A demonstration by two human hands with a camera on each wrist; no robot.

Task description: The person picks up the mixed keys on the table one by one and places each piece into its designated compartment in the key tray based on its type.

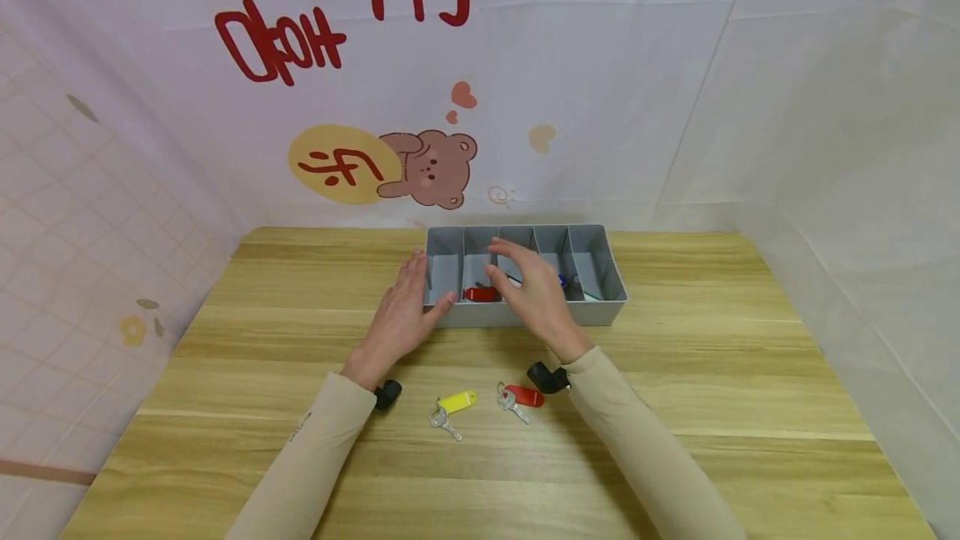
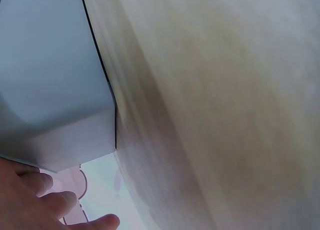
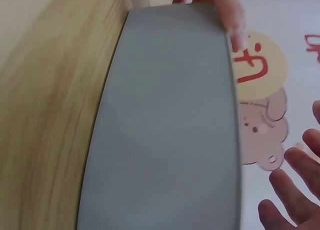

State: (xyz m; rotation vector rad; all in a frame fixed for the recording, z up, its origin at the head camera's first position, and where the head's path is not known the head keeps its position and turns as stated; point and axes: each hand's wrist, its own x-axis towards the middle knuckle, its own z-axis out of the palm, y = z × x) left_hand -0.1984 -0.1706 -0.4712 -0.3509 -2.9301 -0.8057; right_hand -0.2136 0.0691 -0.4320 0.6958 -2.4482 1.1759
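Note:
A long grey divided box [image 1: 480, 317] stands near the back of the table. My left hand [image 1: 401, 315] rests at its left end, fingers stretched along the side and thumb at the front rim. Over the middle compartments hovers my right hand [image 1: 538, 294], its fingers spread, loosely bent and holding nothing. One compartment has a red key tag [image 1: 482, 294] in it. Blue and pale items farther right are partly hidden by the right hand. In front of the box lie a key with a yellow tag [image 1: 457, 402] and a key with a red tag [image 1: 527, 396].
The wooden table [image 1: 712, 407] extends to both sides of the box. Behind it hangs a white cloth [image 1: 600, 107] printed with a bear and red characters. Pale cloth also closes off the left and right sides.

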